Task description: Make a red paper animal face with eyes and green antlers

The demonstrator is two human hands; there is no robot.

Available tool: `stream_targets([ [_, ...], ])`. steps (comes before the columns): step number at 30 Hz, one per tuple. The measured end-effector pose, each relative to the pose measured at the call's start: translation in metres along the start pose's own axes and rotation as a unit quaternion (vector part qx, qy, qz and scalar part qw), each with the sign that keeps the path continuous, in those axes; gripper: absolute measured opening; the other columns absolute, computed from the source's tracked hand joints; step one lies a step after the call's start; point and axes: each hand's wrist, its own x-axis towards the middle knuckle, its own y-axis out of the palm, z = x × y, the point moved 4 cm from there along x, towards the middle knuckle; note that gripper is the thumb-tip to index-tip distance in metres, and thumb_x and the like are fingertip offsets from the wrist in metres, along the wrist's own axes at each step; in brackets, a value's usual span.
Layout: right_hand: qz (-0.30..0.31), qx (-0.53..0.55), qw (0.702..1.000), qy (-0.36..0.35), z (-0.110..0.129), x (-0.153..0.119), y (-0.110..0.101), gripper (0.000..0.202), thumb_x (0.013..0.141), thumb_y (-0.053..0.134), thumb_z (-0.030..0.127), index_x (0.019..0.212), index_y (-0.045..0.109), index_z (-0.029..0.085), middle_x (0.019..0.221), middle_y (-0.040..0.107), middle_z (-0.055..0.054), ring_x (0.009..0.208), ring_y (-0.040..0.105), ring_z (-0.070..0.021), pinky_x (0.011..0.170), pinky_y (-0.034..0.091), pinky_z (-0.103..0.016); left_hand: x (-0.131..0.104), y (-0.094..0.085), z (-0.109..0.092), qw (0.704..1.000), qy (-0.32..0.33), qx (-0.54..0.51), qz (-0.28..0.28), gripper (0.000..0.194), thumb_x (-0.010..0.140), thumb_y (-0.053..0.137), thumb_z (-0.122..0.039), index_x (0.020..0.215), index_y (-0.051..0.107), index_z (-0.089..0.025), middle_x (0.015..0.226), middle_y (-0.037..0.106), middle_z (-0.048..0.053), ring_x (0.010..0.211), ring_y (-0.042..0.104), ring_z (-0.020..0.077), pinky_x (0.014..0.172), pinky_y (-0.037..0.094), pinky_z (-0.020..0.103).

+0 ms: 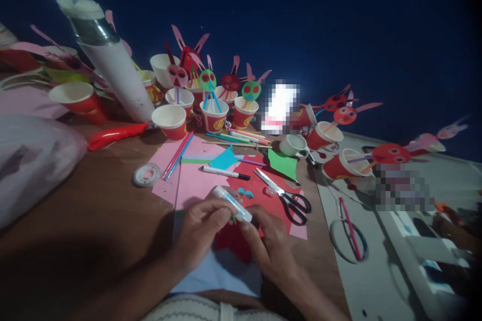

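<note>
Brown table point(94, 195) (dim blue room) crowded with paper cups point(171, 120).

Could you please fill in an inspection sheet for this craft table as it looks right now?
Surface: brown wooden table, with a grey board at the right.
Job's things: glue stick held over red paper; pink paper lies beside it.
Clutter: scissors, black marker, tape roll, straws, green paper scrap, red paper cups with paper faces on straws, white tube.
Grippers: left hand grips the glue stick; right hand touches its lower end, fingers on the red paper.
Cables: nothing seen.
Surroundings: dark blue wall; plastic bag at the left.
</note>
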Motion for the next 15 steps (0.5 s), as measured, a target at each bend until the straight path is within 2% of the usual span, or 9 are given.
stream_targets([
  [2, 0.043, 0.141, 0.985, 0.087, -0.008, -0.002, 0.010, 0.035, 0.090, 0.042, 0.044, 0.072, 0.051, 0.016, 0.055, 0.046, 0.002, 0.050, 0.040, -0.0087, 0.050, 0.029, -0.021, -0.001, 0.003, -0.001, 1.000, 0.002, -0.011, 0.011, 0.009, 0.078, 0.064, -0.023, 0.074, 0.071, -0.019, 0.084, 0.063, 0.003, 0.076, 0.056, 0.0130, 0.071, 0.044, 0.023],
  [3, 0.072, 0.241, 0.956, 0.152, -0.012, -0.004, 0.018, 0.041, 0.089, 0.038, 0.051, 0.067, 0.047, 0.017, 0.049, 0.038, 0.005, 0.043, 0.033, -0.0073, 0.044, 0.025, -0.020, -0.001, 0.004, 0.000, 1.000, -0.003, -0.020, 0.021, 0.010, 0.078, 0.064, -0.024, 0.074, 0.071, -0.018, 0.083, 0.064, 0.004, 0.073, 0.057, 0.0132, 0.071, 0.045, 0.024],
  [6, 0.152, 0.477, 0.811, 0.303, -0.019, -0.010, 0.041, 0.052, 0.080, 0.036, 0.069, 0.061, 0.036, 0.020, 0.043, 0.021, 0.011, 0.035, 0.013, -0.0045, 0.036, 0.014, -0.018, -0.002, 0.008, 0.001, 0.998, -0.033, -0.037, 0.049, 0.012, 0.081, 0.060, -0.023, 0.074, 0.069, -0.018, 0.075, 0.066, 0.004, 0.063, 0.059, 0.0138, 0.067, 0.047, 0.029],
  [7, 0.161, 0.502, 0.787, 0.320, -0.020, -0.010, 0.045, 0.054, 0.078, 0.036, 0.072, 0.060, 0.034, 0.021, 0.042, 0.019, 0.011, 0.035, 0.011, -0.0042, 0.035, 0.012, -0.018, -0.001, 0.009, 0.001, 0.997, -0.040, -0.036, 0.050, 0.013, 0.081, 0.059, -0.022, 0.075, 0.069, -0.018, 0.076, 0.066, 0.004, 0.063, 0.059, 0.0143, 0.068, 0.047, 0.030],
  [8, 0.155, 0.494, 0.794, 0.319, -0.021, -0.010, 0.045, 0.055, 0.078, 0.034, 0.072, 0.059, 0.034, 0.020, 0.042, 0.020, 0.011, 0.035, 0.011, -0.0042, 0.035, 0.012, -0.018, -0.001, 0.008, 0.001, 0.998, -0.039, -0.032, 0.046, 0.013, 0.081, 0.059, -0.022, 0.074, 0.069, -0.018, 0.079, 0.067, 0.005, 0.066, 0.060, 0.0150, 0.070, 0.048, 0.030],
  [9, 0.134, 0.456, 0.827, 0.299, -0.021, -0.008, 0.041, 0.055, 0.081, 0.033, 0.070, 0.059, 0.036, 0.020, 0.042, 0.023, 0.010, 0.035, 0.016, -0.0046, 0.036, 0.015, -0.019, 0.000, 0.007, 0.000, 0.998, -0.032, -0.026, 0.036, 0.013, 0.081, 0.060, -0.023, 0.074, 0.070, -0.018, 0.084, 0.067, 0.006, 0.071, 0.062, 0.0159, 0.074, 0.047, 0.031],
  [12, 0.041, 0.223, 0.961, 0.155, -0.015, -0.001, 0.019, 0.042, 0.088, 0.041, 0.053, 0.068, 0.049, 0.016, 0.052, 0.040, 0.004, 0.046, 0.035, -0.0073, 0.045, 0.027, -0.020, 0.002, 0.002, -0.002, 1.000, -0.009, -0.017, -0.005, 0.010, 0.078, 0.063, -0.024, 0.074, 0.071, -0.019, 0.097, 0.066, 0.005, 0.089, 0.060, 0.0183, 0.086, 0.044, 0.030],
  [13, 0.023, 0.144, 0.984, 0.102, -0.011, 0.000, 0.013, 0.034, 0.087, 0.046, 0.047, 0.074, 0.052, 0.016, 0.057, 0.045, 0.003, 0.051, 0.039, -0.0084, 0.049, 0.029, -0.021, 0.002, 0.001, -0.002, 1.000, -0.005, -0.015, -0.017, 0.010, 0.078, 0.064, -0.024, 0.075, 0.071, -0.020, 0.098, 0.066, 0.005, 0.092, 0.059, 0.0185, 0.087, 0.043, 0.030],
  [15, 0.007, 0.040, 0.998, 0.037, -0.004, -0.001, 0.006, 0.024, 0.086, 0.051, 0.039, 0.083, 0.055, 0.016, 0.064, 0.049, 0.002, 0.057, 0.042, -0.0100, 0.055, 0.032, -0.022, 0.002, 0.000, -0.001, 1.000, -0.007, -0.010, -0.025, 0.009, 0.077, 0.064, -0.024, 0.075, 0.072, -0.020, 0.098, 0.065, 0.005, 0.095, 0.058, 0.0188, 0.085, 0.043, 0.028],
])
